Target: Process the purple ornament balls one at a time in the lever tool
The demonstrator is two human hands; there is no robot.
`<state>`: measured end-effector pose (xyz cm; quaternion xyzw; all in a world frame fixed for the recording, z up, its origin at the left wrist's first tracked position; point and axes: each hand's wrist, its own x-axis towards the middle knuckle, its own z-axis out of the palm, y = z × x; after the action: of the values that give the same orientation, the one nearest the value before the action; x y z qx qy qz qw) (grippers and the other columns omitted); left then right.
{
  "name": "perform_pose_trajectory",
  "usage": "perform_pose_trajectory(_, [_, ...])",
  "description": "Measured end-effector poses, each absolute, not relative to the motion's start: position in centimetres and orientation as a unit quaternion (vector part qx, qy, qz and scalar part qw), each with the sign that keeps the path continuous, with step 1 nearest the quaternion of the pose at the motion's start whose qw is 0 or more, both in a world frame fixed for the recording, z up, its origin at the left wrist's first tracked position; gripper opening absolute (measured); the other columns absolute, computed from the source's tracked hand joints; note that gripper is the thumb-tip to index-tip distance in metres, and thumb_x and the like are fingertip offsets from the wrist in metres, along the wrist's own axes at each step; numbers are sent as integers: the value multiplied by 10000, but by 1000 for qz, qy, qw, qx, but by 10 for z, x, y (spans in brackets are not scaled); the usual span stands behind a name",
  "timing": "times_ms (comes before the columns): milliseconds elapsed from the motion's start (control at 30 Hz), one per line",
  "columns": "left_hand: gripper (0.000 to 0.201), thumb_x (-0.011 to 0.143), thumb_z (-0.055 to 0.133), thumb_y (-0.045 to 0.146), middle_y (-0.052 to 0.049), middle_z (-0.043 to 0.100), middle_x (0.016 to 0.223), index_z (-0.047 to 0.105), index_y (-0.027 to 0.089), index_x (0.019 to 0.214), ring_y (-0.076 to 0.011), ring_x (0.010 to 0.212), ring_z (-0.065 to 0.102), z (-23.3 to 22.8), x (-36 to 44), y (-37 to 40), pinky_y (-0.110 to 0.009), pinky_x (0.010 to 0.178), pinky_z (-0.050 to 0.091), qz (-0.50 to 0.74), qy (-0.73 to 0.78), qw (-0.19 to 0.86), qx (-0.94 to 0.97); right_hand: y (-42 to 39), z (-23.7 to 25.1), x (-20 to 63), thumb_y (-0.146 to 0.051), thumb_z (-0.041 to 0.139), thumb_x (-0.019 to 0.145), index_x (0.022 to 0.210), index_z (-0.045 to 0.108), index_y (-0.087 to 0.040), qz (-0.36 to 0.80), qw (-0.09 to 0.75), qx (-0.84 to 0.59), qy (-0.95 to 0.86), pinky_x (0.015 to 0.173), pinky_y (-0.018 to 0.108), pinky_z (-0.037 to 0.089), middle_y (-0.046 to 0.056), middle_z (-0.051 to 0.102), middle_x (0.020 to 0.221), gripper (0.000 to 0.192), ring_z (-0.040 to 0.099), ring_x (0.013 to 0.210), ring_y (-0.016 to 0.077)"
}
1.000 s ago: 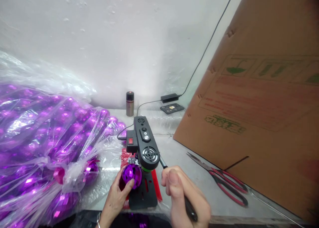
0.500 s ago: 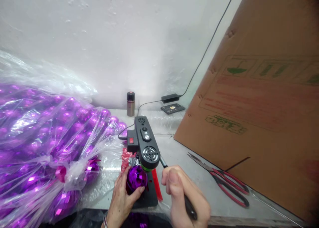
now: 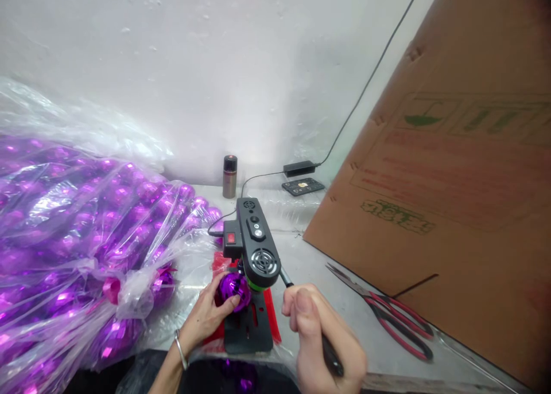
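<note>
A shiny purple bauble (image 3: 236, 293) sits in my left hand (image 3: 205, 313), the thumb on its near side and the fingers around its left. It is at the left side of the head of a black bench press-like device (image 3: 258, 239), partly under it; whether they touch is hidden. My right hand (image 3: 322, 336) is wrapped in a fist around the black-gripped lever (image 3: 331, 357) on the device's right side. Below the head, the black slotted base plate (image 3: 247, 336) lies over red strips (image 3: 273, 316).
A clear plastic bag of purple baubles (image 3: 86, 222) fills the left. Red-and-black-handled scissors (image 3: 400, 319) lie at right, before a leaning cardboard box (image 3: 430, 182). A small bottle (image 3: 229, 176), a phone (image 3: 302, 186) and a power adapter (image 3: 300, 168) stand or lie along the wall.
My left hand has carried the bauble away from me and slightly left relative to the device, baring more of the base plate. My right hand keeps its grip on the lever. The view has shifted slightly.
</note>
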<state>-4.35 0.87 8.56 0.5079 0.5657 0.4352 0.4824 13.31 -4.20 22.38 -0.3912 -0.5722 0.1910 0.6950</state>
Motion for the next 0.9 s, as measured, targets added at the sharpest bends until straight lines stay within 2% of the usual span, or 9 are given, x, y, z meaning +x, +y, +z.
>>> perform_pose_trajectory(100, [823, 764, 852, 704, -167, 737, 1514, 745, 209, 1412, -437, 1511, 584, 89, -53, 20, -569, 1365, 327, 415, 535, 519, 522, -43, 224, 133, -127, 479, 1143, 789, 525, -222, 192, 694, -390, -574, 638, 298, 384, -10, 535, 735, 370, 506, 680, 120])
perform_pose_trajectory(300, [859, 725, 868, 763, -136, 790, 1441, 773, 229, 1391, -444, 1419, 669, 95, -69, 27, -594, 1317, 422, 370, 493, 561, 552, -40, 223, 141, -100, 482, 1129, 810, 512, -229, 177, 675, -378, -608, 628, 252, 405, -31, 515, 733, 346, 515, 668, 100])
perform_pose_trajectory(433, [861, 811, 804, 786, -115, 742, 1525, 719, 249, 1477, -433, 1489, 619, 91, -76, 28, -604, 1344, 379, 350, 467, 574, 575, -36, 222, 147, -48, 483, 1097, 821, 508, -230, 164, 658, -356, -643, 620, 228, 429, -35, 525, 729, 332, 546, 669, 94])
perform_pose_trajectory(600, [1034, 778, 765, 880, -134, 613, 1674, 630, 228, 1570, -434, 1606, 488, 78, -83, 30, -610, 1392, 285, 369, 464, 583, 556, -38, 222, 143, -52, 475, 1104, 827, 496, -233, 166, 673, -374, -617, 630, 224, 414, -42, 507, 734, 331, 522, 664, 85])
perform_pose_trajectory(900, [1028, 768, 766, 891, -151, 660, 1625, 667, 213, 1535, -428, 1557, 552, 78, -81, 30, -604, 1378, 326, 380, 471, 581, 544, -35, 220, 149, -21, 482, 1075, 839, 494, -236, 145, 656, -352, -651, 602, 213, 428, -42, 519, 732, 320, 538, 642, 87])
